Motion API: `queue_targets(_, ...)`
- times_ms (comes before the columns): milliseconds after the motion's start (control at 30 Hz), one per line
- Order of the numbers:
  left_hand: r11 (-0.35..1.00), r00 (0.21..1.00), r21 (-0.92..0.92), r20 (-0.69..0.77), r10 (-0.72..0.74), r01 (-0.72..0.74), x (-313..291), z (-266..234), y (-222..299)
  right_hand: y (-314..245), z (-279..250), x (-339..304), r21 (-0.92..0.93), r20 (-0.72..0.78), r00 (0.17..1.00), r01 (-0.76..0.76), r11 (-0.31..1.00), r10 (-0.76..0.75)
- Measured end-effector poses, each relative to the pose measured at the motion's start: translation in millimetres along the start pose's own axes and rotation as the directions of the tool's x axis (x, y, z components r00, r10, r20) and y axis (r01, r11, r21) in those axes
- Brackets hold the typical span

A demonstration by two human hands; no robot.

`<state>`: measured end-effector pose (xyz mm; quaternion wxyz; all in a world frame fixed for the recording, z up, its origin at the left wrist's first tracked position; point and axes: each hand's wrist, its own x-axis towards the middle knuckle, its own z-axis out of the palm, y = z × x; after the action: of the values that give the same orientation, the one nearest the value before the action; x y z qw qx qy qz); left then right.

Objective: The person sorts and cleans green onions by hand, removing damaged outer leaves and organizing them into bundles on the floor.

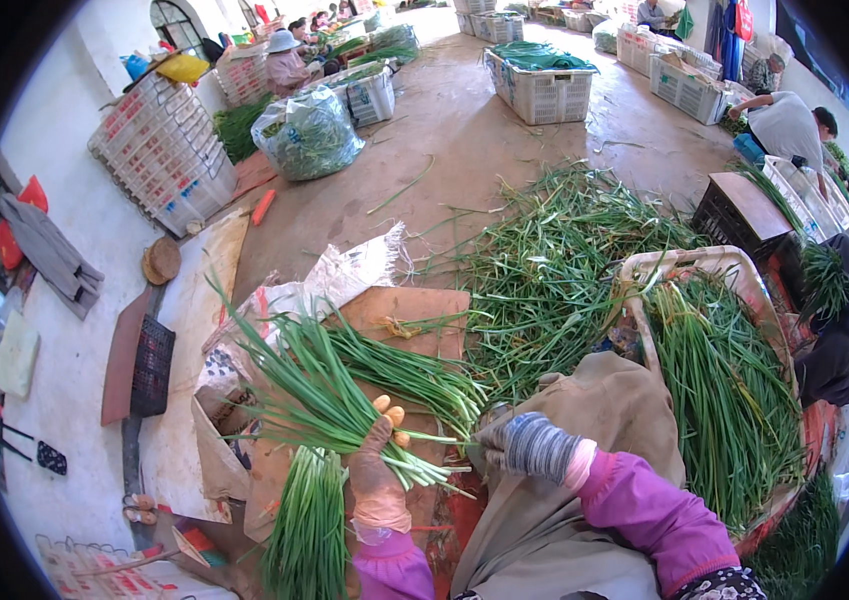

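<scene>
My left hand (378, 468), with yellowish covers on the fingertips, is closed around a bunch of garlic chives (314, 385). The green leaves fan to the upper left, and the pale stem ends point right. In a grey knitted glove, my right hand (534, 446) is by those stem ends, above my brown apron (594, 410). Its fingers are drawn together, and what they hold, if anything, is hidden. A second chive bunch (409, 375) lies on a brown board (399, 310) behind the held one. Another chive bunch (306, 525) lies left of my left wrist.
A loose heap of green leaves (544, 270) covers the floor ahead. To my right stands a pale crate (679, 258) full of chives. A white woven sack (344, 275) lies front left. Stacked crates (159, 150) and a filled plastic bag (309, 135) stand farther off. Other people work at both sides.
</scene>
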<state>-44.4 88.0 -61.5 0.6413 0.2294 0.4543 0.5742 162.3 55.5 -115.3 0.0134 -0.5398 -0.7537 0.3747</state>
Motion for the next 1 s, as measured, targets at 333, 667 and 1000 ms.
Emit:
queue_targets(333,0.955,0.981,-0.242,0.049,0.186,-0.169,4,-21,32,34,-66,-2,0.955,-0.294,0.789,0.223,0.195,0.539)
queue_targets(667,0.969,0.967,-0.246,0.249,0.05,0.013,2,-14,-1,7,2,102,-0.145,0.006,0.935,-0.349,0.926,0.354)
queue_targets(1000,0.988,0.997,-0.153,0.06,0.041,-0.031,13,-42,-14,-25,-55,49,0.488,-0.229,0.971,0.052,0.871,0.07)
